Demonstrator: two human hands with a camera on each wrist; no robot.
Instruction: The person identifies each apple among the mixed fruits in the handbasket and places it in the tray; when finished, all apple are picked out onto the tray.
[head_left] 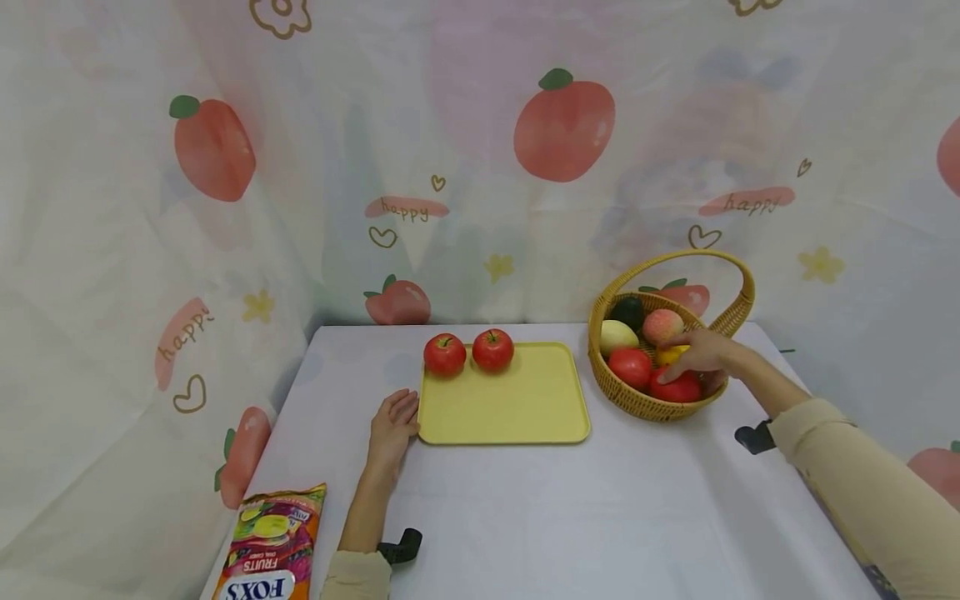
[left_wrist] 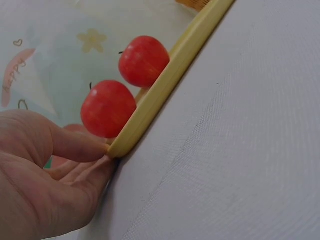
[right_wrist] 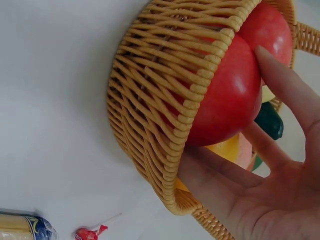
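Two red apples (head_left: 445, 355) with short stems sit near the back left of a yellow tray (head_left: 510, 412). My left hand (head_left: 393, 429) is at the tray's left edge; in the left wrist view its thumb and fingers pinch the rim by a corner. On the right, my right hand (head_left: 701, 350) reaches into a wicker basket (head_left: 637, 404). Its thumb and fingers curl around a smooth red apple (right_wrist: 227, 95) near the front wall, still inside the basket. Some fingertips are hidden behind that fruit. Another red fruit (head_left: 630, 367) lies beside it.
The basket also holds a dark green fruit (head_left: 628, 312), a pale yellow-green one (head_left: 618, 336), a peach (head_left: 663, 327) and something yellow (head_left: 670, 355). Its tall handle (head_left: 697, 252) arches above. A candy bag (head_left: 272, 546) lies front left; a red lollipop (right_wrist: 89, 233) shows in the right wrist view.
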